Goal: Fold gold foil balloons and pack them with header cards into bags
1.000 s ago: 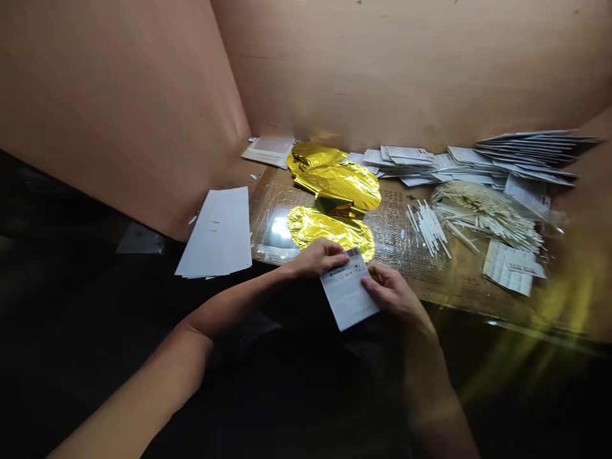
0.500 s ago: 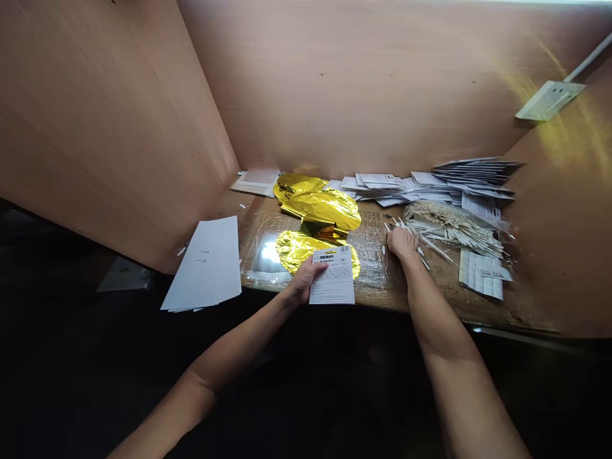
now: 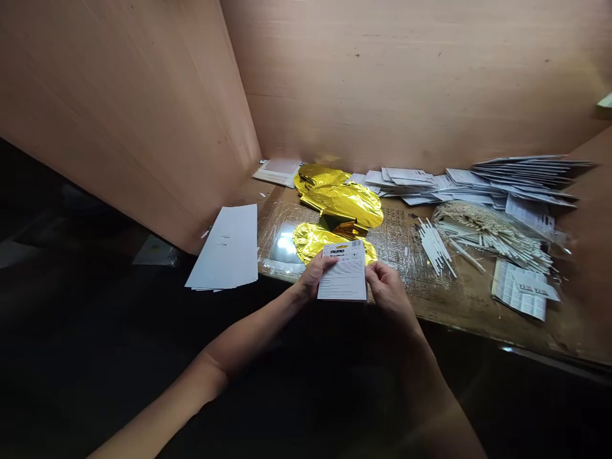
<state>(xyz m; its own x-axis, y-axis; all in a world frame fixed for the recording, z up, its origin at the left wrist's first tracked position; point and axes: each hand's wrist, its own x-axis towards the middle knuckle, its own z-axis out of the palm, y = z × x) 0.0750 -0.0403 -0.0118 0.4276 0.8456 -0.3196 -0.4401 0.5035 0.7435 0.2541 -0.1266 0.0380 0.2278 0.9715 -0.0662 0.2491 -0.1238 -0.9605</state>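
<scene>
L hand was gripping a flat, white, rectangular printed card packet by its L edge, thumb across the front, fingers behind. Packet was held up at approx. the front edge of the brown cardboard-covered tabletop, printed side to the viewer, yellow patch and barcode at top, in front of the lowest bit of shiny crumpled gold foil. R hand was at the packet's R edge w/ thumb and fingers drawn together; couldn't tell if it was pinching that edge or s.th. thin beside it. More shiny gold foil, i.e. a rounded, flattened piece, lay behind, toward the tan back panel. To the R: loose thin white sticks, then a clear plastic bag of white sticks just beside them; nearer the front, a folded white printed sheet w/ a small white slip on top. Along the back, R of the foil, ran a messy row of flat white packets, w/ a fanned stack at its R end. Far L, well apart from both hands, a pile of plain white paper sheets stuck out past the front edge.
</scene>
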